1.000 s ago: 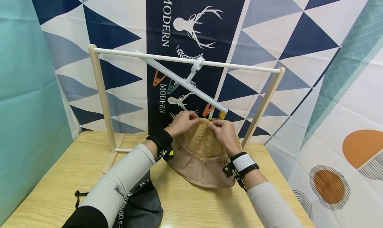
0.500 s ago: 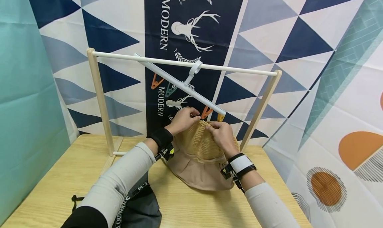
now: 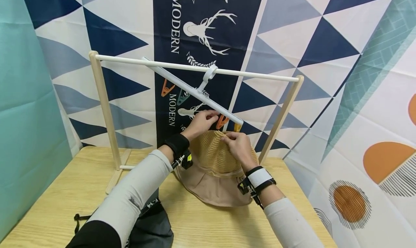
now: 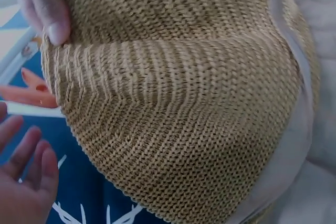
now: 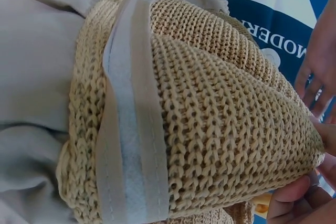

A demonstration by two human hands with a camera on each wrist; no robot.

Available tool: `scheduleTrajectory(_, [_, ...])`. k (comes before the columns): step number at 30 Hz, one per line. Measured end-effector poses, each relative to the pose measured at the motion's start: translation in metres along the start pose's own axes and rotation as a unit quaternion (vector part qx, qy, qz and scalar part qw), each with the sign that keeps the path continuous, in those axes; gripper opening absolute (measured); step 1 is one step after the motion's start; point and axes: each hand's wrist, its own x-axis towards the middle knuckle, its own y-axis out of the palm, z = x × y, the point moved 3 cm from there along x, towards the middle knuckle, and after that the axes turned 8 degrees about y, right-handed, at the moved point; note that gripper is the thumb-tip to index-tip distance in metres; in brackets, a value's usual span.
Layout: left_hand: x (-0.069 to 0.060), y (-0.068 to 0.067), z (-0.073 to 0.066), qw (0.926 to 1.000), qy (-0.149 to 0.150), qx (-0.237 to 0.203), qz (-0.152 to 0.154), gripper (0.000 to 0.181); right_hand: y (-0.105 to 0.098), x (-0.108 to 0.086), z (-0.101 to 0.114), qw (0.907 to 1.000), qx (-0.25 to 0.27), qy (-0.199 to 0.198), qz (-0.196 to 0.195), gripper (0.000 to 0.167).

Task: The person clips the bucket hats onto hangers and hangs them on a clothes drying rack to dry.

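A tan knitted hat (image 3: 214, 154) with a pinkish-beige brim hangs crown up below the low end of a pale hanger (image 3: 195, 92). My right hand (image 3: 239, 146) pinches the top of its crown, thumb on the knit in the left wrist view. Off the crown, my left hand (image 3: 200, 123) is beside an orange clip (image 3: 222, 121); the left wrist view shows its fingers (image 4: 26, 153) spread loosely, apart from the hat (image 4: 173, 87). The clip (image 4: 31, 94) lies at the crown's edge there; whether it grips the knit, I cannot tell. A yellow clip (image 3: 237, 127) hangs at the hanger's end.
The hanger hooks over the white bar (image 3: 260, 75) of a wooden-legged rack. Orange (image 3: 167, 88) and green (image 3: 183, 97) clips hang farther left. A dark grey cloth item (image 3: 152, 226) with a lettered strap lies on the wooden table (image 3: 201, 226), partly under the left forearm.
My left hand has let go of the hat's crown and moved slightly up beside the orange clip. My right hand keeps its pinch on the hat. The head view has shifted a little.
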Motion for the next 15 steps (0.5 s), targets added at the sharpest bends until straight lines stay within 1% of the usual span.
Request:
scheduleTrajectory(3, [0.005,0.0,-0.001,0.9978,-0.009,-0.063,0.016,0.04,0.001,0.0,0.001,1.0,0.001,0.0,0.007,0.016])
scheduleTrajectory(5, [0.009,0.002,-0.001,0.9945,-0.018,-0.097,0.037,0.042,0.002,-0.001,0.001,1.0,-0.001,0.001,0.009,0.016])
scheduleTrajectory(8, [0.013,0.006,0.0,0.987,-0.034,-0.137,0.077,0.043,0.002,-0.001,0.002,1.0,-0.007,-0.001,0.004,0.016])
scheduleTrajectory(10, [0.014,0.01,0.0,0.982,-0.043,-0.155,0.099,0.044,0.002,-0.001,0.003,0.9999,-0.012,-0.003,0.002,0.016])
scheduleTrajectory(12, [0.015,0.013,0.001,0.978,-0.049,-0.168,0.113,0.044,0.003,-0.002,0.003,0.9998,-0.018,-0.005,0.002,0.016])
scheduleTrajectory(14, [0.015,0.015,0.001,0.9757,-0.053,-0.175,0.121,0.044,0.003,-0.002,0.002,0.9998,-0.021,-0.006,0.004,0.017])
scheduleTrajectory(15, [0.015,0.016,0.001,0.976,-0.054,-0.173,0.121,0.044,0.003,-0.002,0.001,0.9997,-0.022,-0.006,0.006,0.017])
